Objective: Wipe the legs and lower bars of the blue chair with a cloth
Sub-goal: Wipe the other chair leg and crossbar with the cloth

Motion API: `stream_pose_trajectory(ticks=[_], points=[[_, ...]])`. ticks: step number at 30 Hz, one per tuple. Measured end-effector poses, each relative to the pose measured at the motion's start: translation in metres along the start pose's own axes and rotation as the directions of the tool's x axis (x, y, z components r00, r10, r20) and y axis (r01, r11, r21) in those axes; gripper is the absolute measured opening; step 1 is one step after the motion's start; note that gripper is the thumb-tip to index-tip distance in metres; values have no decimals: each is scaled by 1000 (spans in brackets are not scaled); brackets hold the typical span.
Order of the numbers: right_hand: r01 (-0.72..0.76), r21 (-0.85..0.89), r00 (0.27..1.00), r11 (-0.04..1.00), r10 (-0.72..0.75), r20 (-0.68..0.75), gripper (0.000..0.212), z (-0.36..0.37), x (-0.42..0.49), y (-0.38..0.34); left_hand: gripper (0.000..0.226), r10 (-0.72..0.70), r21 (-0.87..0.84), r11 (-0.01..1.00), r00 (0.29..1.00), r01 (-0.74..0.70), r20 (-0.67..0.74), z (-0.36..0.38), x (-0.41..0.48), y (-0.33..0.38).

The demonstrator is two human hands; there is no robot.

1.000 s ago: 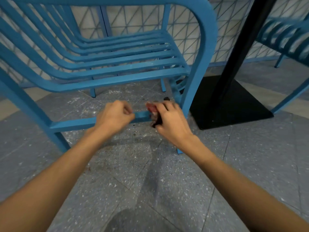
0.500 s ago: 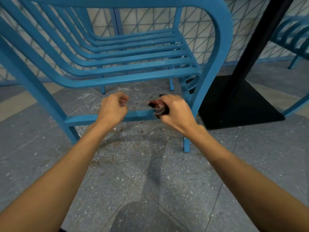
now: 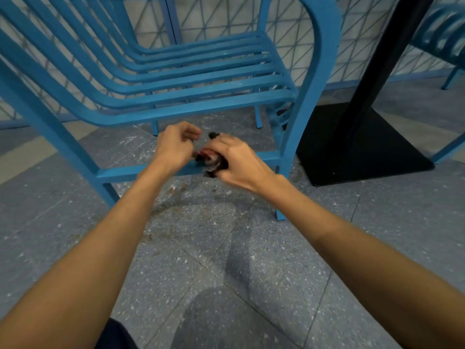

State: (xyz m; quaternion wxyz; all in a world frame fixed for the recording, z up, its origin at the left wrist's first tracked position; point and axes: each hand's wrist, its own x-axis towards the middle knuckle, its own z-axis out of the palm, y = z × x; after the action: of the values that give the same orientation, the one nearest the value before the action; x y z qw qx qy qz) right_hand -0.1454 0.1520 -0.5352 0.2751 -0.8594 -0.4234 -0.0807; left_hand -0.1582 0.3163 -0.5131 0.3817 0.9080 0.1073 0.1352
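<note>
Our right hand (image 3: 239,162) clamps the cloth (image 3: 211,161) on the chair's lower bar (image 3: 120,172); left hand (image 3: 173,146) curled beside the bar, grip unclear.

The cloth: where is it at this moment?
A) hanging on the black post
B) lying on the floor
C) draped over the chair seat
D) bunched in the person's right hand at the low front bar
D: the right hand grips the bunched cloth at the lower bar of the blue chair.

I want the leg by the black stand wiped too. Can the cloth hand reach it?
Probably yes. The right hand has its grip on the cloth at the lower bar; the leg stands just right of it, nothing between.
</note>
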Motion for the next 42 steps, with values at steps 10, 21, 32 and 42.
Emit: stream_pose_trajectory(ticks=[10,21,32,42], points=[[366,-298,895,881,-245,373,38,22,-20,-4,34,-25,274,961,985,-24,171,-16,-16,-43],[88,-246,982,965,-43,184,48,-1,14,-15,25,23,278,958,988,-66,153,-10,-29,-48],[-37,-317,978,948,99,183,40,23,25,-22,27,12,229,972,989,-45,144,-12,-29,-44],[-326,337,861,883,425,-281,22,-8,20,5,30,60,235,966,975,-111,215,-15,-24,-55]])
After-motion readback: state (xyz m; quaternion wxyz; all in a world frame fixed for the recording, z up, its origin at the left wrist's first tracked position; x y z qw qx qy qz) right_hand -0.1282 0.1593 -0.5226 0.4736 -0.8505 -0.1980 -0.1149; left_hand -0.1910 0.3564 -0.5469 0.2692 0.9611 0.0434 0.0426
